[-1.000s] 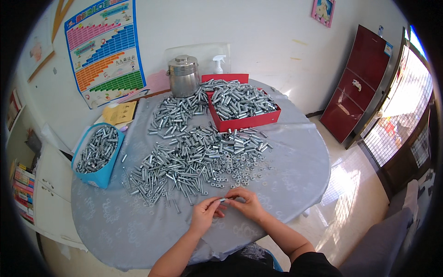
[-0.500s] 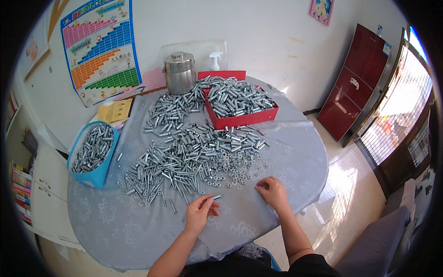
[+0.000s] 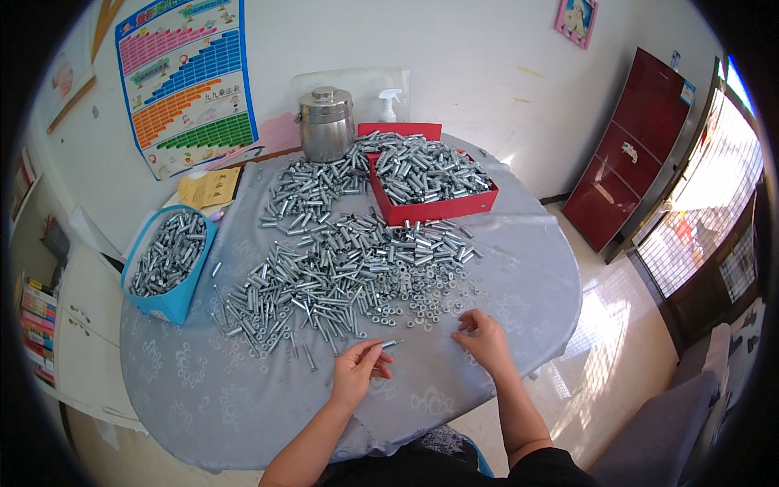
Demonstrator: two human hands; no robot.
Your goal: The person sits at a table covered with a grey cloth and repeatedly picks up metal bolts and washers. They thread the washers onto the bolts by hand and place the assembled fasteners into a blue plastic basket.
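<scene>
Left hand (image 3: 357,375) has a bolt (image 3: 392,344) pinched in its grip over the table (image 3: 268,422). Right hand (image 3: 488,345) is near the nuts (image 3: 416,310), can't tell if that grip's closed. Blue tub (image 3: 174,307) and red box (image 3: 442,213): both full of metal parts (image 3: 430,166).

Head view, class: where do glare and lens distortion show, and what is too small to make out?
Head view, right: daylight washes out the barred doorway; head view, lower right: sunlight glares on the glossy floor; head view, rim: black rounded corners; head view, centre: the loose rings are too small to tell nuts from washers.
</scene>
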